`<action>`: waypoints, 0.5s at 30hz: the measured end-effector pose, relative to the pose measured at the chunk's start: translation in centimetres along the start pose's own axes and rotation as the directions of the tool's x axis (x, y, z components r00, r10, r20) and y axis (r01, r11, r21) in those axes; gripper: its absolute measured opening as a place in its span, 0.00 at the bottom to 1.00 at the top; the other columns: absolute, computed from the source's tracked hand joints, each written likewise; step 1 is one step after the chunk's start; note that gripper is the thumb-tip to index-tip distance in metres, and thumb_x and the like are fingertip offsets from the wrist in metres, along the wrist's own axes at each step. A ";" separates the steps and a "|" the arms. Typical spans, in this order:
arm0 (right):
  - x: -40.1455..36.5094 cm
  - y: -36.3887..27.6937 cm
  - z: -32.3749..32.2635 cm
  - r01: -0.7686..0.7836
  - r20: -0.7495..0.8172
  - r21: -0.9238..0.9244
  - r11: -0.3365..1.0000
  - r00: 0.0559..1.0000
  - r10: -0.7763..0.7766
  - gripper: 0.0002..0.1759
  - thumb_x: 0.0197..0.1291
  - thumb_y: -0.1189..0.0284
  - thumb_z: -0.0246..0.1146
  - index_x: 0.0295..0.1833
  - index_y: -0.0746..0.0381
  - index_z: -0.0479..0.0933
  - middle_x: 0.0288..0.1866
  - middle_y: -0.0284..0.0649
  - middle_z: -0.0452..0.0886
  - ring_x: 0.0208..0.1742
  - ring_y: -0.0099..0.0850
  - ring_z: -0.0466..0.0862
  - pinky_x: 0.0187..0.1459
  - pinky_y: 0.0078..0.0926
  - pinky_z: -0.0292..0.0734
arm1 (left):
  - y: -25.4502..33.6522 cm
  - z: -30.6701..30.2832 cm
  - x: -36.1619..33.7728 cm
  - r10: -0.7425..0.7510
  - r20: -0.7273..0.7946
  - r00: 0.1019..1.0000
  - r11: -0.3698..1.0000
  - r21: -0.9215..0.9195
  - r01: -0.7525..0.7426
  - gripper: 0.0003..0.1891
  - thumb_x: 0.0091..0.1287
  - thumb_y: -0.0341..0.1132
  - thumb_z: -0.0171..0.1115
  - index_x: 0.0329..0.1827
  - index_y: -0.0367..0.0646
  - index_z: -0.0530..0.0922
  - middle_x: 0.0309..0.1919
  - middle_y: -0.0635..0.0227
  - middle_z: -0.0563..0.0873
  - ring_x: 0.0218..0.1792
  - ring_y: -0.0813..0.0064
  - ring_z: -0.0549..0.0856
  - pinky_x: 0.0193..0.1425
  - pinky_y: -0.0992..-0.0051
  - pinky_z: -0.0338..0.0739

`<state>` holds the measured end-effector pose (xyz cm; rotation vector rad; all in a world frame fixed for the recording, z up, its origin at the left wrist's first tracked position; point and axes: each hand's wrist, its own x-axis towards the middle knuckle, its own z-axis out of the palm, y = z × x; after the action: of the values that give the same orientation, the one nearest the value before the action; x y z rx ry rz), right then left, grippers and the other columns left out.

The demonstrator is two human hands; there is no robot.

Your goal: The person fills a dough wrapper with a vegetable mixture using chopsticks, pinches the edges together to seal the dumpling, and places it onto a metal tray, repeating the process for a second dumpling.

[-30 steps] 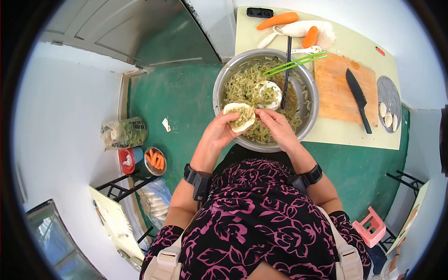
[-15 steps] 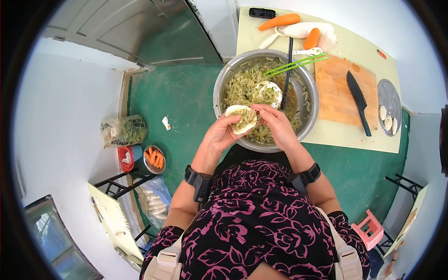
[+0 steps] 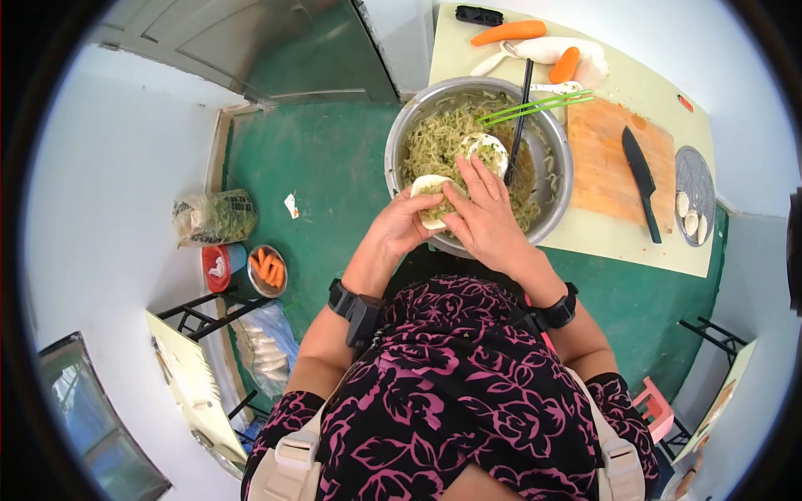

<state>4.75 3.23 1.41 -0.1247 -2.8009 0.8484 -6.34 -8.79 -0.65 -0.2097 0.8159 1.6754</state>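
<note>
My left hand (image 3: 398,224) is closed around the left and lower edge of a round, pale dumpling wrapper (image 3: 427,183). Shredded greenish filling lies on the wrapper. My right hand (image 3: 489,219) meets its right side, thumb and a finger at the edge, with other fingers stretched toward the bowl; exactly how it grips is partly hidden. Beneath both hands stands a large metal bowl (image 3: 561,179) of shredded filling (image 3: 434,138). A small white round dish or stack of wrappers (image 3: 504,154), with filling on it, rests inside, beside black chopsticks (image 3: 520,125) and green chopsticks (image 3: 547,103).
Right of the bowl, a cutting board (image 3: 597,159) carries a black knife (image 3: 641,179). A grey perforated tray (image 3: 695,167) holds several dumplings (image 3: 691,221). Carrots (image 3: 510,32) and a white radish (image 3: 551,50) lie behind. On the floor are a carrot bowl (image 3: 282,288) and a pink stool (image 3: 657,409).
My right hand has moved left over the wrapper's right side, its fingers now extended toward the bowl. The left hand keeps the wrapper, slightly shifted right. The view has tilted a little.
</note>
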 end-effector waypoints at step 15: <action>-0.8 2.2 -0.9 -0.148 0.023 0.905 0.398 0.953 0.301 0.15 0.56 0.74 0.54 0.50 0.63 0.73 0.61 0.43 0.64 0.62 0.32 0.63 0.59 0.26 0.58 | 0.0 -1.2 0.3 -0.065 -0.052 0.997 0.996 -0.066 0.062 0.17 0.54 0.24 0.56 0.49 0.43 0.69 0.42 0.63 0.78 0.43 0.65 0.79 0.42 0.66 0.77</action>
<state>5.81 5.47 0.78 -0.3682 -1.8067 2.1860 -6.78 -9.29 -1.63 -0.3237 0.7876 1.6436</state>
